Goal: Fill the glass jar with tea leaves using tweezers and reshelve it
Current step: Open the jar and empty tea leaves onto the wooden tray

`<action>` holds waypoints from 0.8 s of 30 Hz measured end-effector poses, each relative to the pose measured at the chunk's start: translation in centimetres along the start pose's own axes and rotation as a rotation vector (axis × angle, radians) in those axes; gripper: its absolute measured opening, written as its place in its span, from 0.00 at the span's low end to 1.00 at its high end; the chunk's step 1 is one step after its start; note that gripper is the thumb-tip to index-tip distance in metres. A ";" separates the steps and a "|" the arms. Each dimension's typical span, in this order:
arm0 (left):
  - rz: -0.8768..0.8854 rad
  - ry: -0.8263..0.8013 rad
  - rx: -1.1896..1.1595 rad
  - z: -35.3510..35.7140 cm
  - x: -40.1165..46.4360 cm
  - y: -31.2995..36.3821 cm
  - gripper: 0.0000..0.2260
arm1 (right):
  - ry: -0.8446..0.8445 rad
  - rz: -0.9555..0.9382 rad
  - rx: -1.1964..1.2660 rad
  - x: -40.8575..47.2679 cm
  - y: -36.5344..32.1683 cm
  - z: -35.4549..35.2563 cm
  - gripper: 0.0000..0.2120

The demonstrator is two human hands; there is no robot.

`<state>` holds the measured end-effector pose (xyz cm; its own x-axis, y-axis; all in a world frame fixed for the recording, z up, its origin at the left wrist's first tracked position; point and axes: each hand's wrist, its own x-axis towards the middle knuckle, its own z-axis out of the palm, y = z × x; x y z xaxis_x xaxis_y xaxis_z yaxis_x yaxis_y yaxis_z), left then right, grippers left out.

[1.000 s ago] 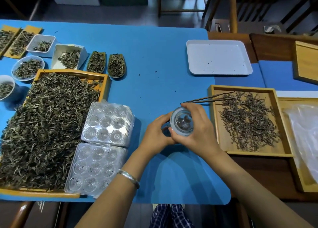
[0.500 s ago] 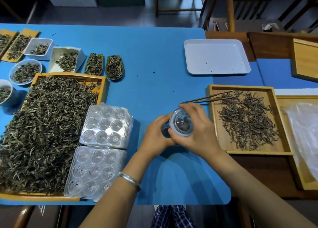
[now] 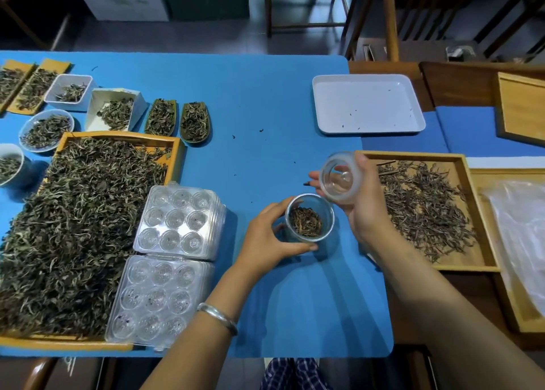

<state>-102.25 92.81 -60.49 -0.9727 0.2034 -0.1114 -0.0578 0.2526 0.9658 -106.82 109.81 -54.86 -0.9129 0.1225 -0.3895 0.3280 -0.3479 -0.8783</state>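
The glass jar (image 3: 309,219) stands on the blue table (image 3: 253,100), near the front and a bit to the right of the middle. Its top is open, and brown tea leaves (image 3: 305,222) lie inside it. The left hand (image 3: 272,240) holds the jar from the left side — its fingers and thumb curl round the glass. The right hand (image 3: 358,201) is just above and to the right of the jar. Its fingers are clamped on the clear lid (image 3: 337,178), which is tipped up so you can see into it. A dark tip of the tweezers (image 3: 306,184) pokes out to the left of that hand — the rest is hidden, so I cannot tell how they are held. Right beside that hand sits a wooden tray (image 3: 477,212) with thin tea leaves spread in it. A silver bracelet (image 3: 218,317) is on the left wrist.
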 end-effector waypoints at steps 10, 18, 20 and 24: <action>-0.011 0.023 -0.006 0.2 -0.1 -0.2 0.35 | 0.101 0.213 -0.385 8.2 1.2 1.4 0.18; -0.002 0.025 0.007 0.3 0.0 -0.1 0.35 | -0.200 0.118 -0.797 10.0 2.7 4.9 0.19; -0.008 0.029 -0.009 0.3 0.0 -0.2 0.35 | -0.286 0.101 -0.888 10.2 3.0 5.2 0.21; -0.011 0.035 -0.021 0.4 0.0 -0.3 0.36 | -0.413 0.050 -0.964 10.4 3.2 5.1 0.24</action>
<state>-102.10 93.10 -60.90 -0.9793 0.1672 -0.1139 -0.0727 0.2345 0.9694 -116.53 105.28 -60.32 -0.8457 -0.2611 -0.4655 0.2566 0.5658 -0.7836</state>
